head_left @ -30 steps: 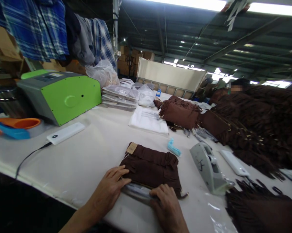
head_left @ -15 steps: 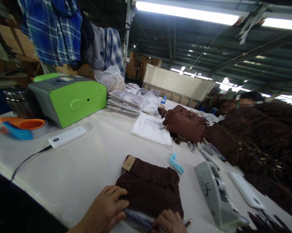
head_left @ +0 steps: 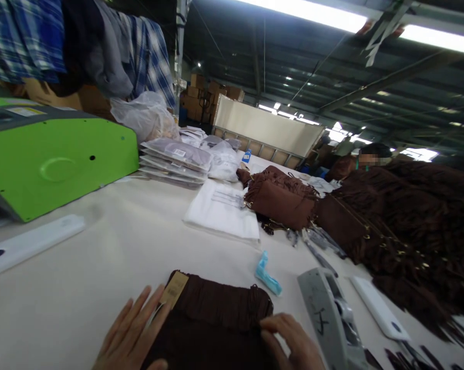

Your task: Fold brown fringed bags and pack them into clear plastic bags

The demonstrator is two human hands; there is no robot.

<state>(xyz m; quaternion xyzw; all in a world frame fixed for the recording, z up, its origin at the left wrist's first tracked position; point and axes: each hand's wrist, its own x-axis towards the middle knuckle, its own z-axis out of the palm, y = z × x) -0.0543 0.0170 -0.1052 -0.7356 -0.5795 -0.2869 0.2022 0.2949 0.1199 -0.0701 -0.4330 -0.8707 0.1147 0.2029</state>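
A dark brown fringed bag (head_left: pixel 216 318) lies flat on the white table at the bottom centre, with a tan paper tag (head_left: pixel 174 289) at its upper left corner. Spread over the bag's left edge, near the tag, is my left hand (head_left: pixel 133 329), fingers stretched out. My right hand (head_left: pixel 291 341) touches the bag's right edge, its fingers bent and apart. A crumpled light blue strip (head_left: pixel 268 275) lies beyond the bag's right corner. To the right stands a grey tape dispenser (head_left: pixel 328 318).
A green machine (head_left: pixel 66 159) and a white power bank (head_left: pixel 35 244) are at the left. Packed grey bags (head_left: pixel 175 162), a white plastic packet (head_left: pixel 224 210) and brown bags (head_left: pixel 285 198) lie farther back. A person (head_left: pixel 374 154) is behind the large brown pile (head_left: pixel 409 216).
The view has shifted forward and right. My left hand has moved up the bag's left side towards the tag. My right hand has moved from its near edge to its right edge.
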